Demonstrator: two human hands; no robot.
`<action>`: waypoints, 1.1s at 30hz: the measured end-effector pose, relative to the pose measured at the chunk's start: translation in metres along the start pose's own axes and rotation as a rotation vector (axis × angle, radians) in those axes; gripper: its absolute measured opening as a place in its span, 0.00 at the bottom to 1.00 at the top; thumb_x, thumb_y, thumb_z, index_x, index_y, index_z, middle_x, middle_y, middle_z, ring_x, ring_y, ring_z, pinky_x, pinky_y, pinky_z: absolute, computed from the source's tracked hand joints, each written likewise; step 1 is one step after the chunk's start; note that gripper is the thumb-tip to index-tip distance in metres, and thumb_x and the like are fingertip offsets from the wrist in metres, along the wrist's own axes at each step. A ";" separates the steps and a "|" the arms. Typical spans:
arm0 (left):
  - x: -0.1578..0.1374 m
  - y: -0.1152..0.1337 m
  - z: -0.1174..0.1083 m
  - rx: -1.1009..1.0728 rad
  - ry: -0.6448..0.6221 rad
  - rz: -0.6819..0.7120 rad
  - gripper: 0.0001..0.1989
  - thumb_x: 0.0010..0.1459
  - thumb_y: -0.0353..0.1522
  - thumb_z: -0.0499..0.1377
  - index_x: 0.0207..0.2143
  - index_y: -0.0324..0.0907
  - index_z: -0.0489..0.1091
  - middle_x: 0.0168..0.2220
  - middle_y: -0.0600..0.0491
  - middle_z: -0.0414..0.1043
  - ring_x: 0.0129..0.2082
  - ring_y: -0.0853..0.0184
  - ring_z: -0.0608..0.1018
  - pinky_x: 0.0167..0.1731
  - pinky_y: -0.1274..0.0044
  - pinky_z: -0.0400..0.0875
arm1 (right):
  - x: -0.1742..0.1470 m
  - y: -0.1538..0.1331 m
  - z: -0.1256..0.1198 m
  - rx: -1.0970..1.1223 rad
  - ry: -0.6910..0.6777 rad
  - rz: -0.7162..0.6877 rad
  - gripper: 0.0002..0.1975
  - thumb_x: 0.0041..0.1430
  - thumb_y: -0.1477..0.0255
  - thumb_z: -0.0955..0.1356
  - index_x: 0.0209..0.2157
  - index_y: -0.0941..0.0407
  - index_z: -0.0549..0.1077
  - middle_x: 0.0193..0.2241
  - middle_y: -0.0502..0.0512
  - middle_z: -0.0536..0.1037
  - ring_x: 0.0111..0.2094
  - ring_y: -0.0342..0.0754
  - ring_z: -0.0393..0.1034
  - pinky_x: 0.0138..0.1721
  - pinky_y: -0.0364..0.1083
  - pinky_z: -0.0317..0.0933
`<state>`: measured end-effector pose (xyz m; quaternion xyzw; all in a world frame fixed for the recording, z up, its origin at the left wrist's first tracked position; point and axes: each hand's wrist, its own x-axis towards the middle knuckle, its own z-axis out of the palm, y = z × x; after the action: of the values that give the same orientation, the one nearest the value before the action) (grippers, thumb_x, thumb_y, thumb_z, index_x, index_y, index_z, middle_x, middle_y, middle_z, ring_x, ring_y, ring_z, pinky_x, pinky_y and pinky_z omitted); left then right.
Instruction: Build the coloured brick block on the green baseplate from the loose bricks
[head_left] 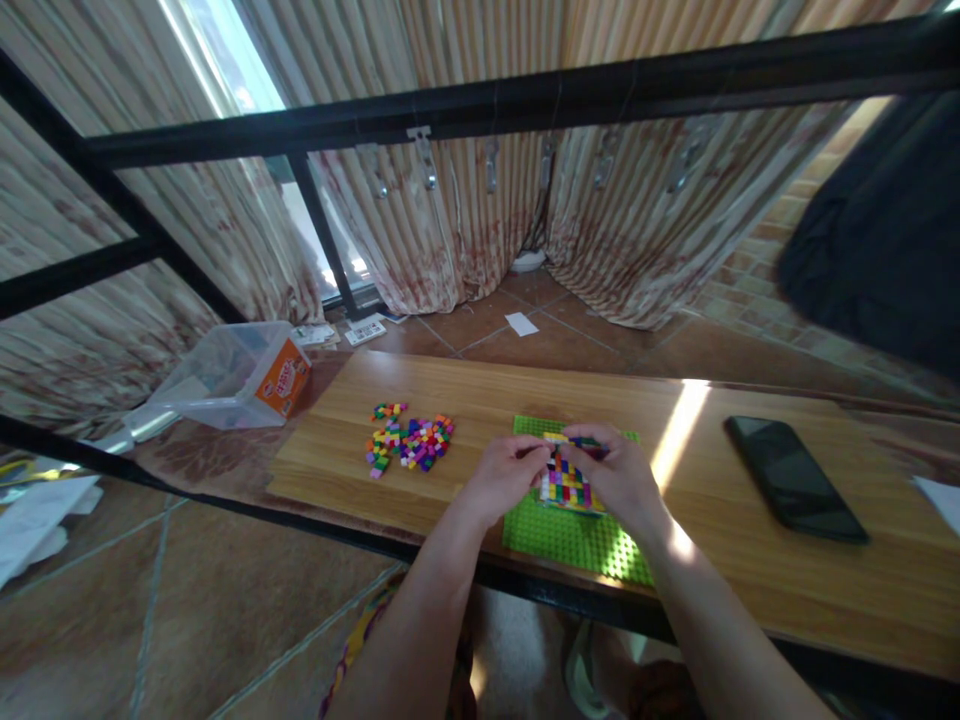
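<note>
A structure of small multicoloured building bricks (568, 490) stands on a green studded baseplate (555, 548) in the middle of the table. My left hand (511, 470) is at its left upper side, with thumb and forefinger pinched together. Whatever lies between those fingertips is too small to make out. My right hand (616, 478) curls around the right and far side of the structure, fingers bent onto its top edge. Loose bricks in many colours (424, 440) lie in a pile to the left of the baseplate.
A black phone (795, 478) lies on the wooden table (480, 390) at the right. Past the table's left end sits a clear plastic box (232, 375) with an orange label. A black metal rail (480, 105) crosses above, before striped curtains (465, 230).
</note>
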<state>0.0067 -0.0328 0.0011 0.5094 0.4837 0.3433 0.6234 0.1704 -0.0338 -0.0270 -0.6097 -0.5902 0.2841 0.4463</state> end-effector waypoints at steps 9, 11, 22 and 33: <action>0.000 0.006 -0.005 -0.028 0.056 0.005 0.09 0.57 0.31 0.56 0.27 0.36 0.73 0.20 0.57 0.65 0.18 0.77 0.63 0.21 0.81 0.54 | 0.000 -0.007 0.002 -0.036 0.017 0.038 0.16 0.53 0.60 0.68 0.38 0.54 0.79 0.38 0.57 0.81 0.39 0.53 0.75 0.43 0.52 0.67; 0.001 0.008 -0.006 -0.046 0.119 -0.026 0.10 0.58 0.31 0.55 0.27 0.35 0.72 0.20 0.57 0.65 0.19 0.76 0.65 0.20 0.82 0.55 | 0.000 -0.008 0.003 -0.052 0.018 0.058 0.16 0.53 0.59 0.68 0.37 0.54 0.79 0.36 0.57 0.81 0.37 0.53 0.75 0.41 0.52 0.67; 0.004 0.007 -0.008 -0.362 0.247 -0.092 0.12 0.55 0.18 0.50 0.33 0.34 0.72 0.27 0.51 0.73 0.25 0.74 0.76 0.29 0.81 0.70 | 0.003 -0.008 0.005 0.044 -0.022 0.149 0.18 0.49 0.58 0.70 0.36 0.56 0.79 0.31 0.56 0.81 0.30 0.50 0.74 0.34 0.48 0.66; 0.005 0.004 -0.010 -0.195 0.244 0.015 0.13 0.52 0.19 0.55 0.35 0.37 0.77 0.35 0.49 0.78 0.29 0.71 0.77 0.33 0.79 0.71 | 0.002 -0.006 0.006 -0.002 -0.020 0.090 0.16 0.52 0.59 0.69 0.37 0.55 0.79 0.35 0.55 0.82 0.34 0.51 0.75 0.39 0.49 0.66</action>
<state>-0.0008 -0.0245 0.0033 0.4046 0.5164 0.4528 0.6038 0.1626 -0.0317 -0.0239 -0.6333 -0.5669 0.3091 0.4265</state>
